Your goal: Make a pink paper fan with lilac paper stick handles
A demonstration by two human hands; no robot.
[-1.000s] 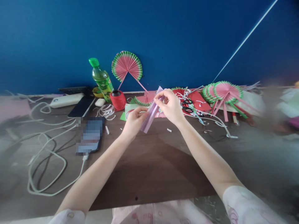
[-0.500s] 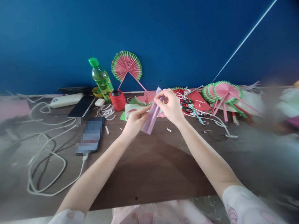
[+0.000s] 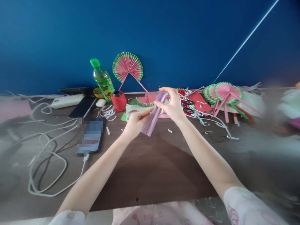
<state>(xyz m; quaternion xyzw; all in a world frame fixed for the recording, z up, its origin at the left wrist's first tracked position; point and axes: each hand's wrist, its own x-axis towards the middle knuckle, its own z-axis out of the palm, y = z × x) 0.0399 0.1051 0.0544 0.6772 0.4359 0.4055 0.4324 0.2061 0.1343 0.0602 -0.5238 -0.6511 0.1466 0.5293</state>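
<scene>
A narrow piece of purple paper point(image 3: 153, 120) with lengthwise fold lines is held tilted above the dark table. My left hand point(image 3: 136, 124) pinches its left edge near the middle. At its upper end, my right hand point(image 3: 172, 104) grips it between thumb and fingers. Just behind the hands lie a pink and green pleated paper fan point(image 3: 146, 100), pale paper sheets and black-handled scissors point(image 3: 188, 102). The hands hide part of these.
A red thread spool point(image 3: 119, 101), green-capped bottle point(image 3: 103, 82) and charging phone point(image 3: 92, 136) are on the left. Another pleated fan point(image 3: 127, 65) leans against the blue wall. Several fans point(image 3: 226, 92), red paper point(image 3: 200, 101) and white cords lie at right.
The right hand's fingers have spread along the upper end of the purple paper, which shows broader and flatter there. My left hand stays nearly in place.
</scene>
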